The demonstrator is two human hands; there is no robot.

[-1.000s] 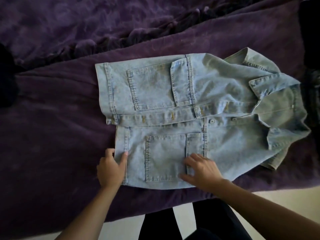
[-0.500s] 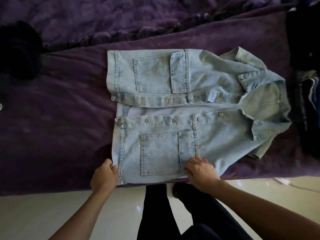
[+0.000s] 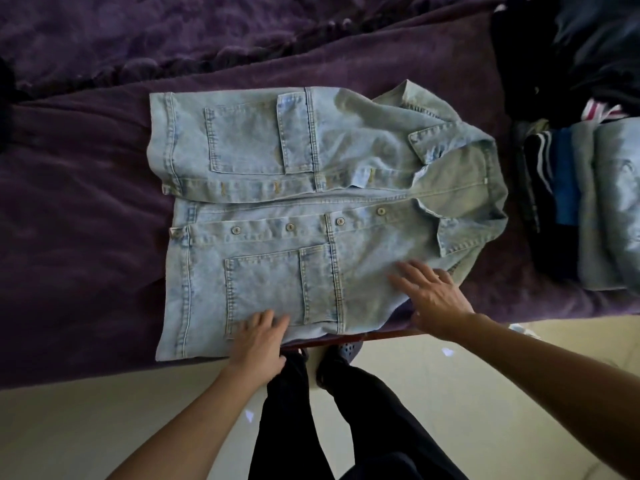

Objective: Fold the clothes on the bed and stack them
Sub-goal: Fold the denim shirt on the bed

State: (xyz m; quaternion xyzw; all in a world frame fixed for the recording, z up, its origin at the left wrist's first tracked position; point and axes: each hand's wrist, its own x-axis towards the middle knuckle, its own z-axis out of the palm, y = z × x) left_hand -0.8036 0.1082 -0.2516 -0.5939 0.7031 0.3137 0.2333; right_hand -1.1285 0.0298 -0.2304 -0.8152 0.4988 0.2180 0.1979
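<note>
Jacket (image 3: 311, 216) lay flat, front up, at the bed's (image 3: 86, 254) near edge, collar to the right; denim, so probably stiffish, fairly heavy, not slippery; best taken at hem and shoulder seams. Left hand (image 3: 258, 344) flat by the near pocket, right hand (image 3: 433, 296) spread flat near the sleeve; neither gripping. Folded stack (image 3: 599, 202) close on the right; dark pile (image 3: 571, 53) behind it; likely nothing blocking.

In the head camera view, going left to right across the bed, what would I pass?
Bare purple blanket → denim jacket spread flat → stack of folded clothes at the right edge.
</note>
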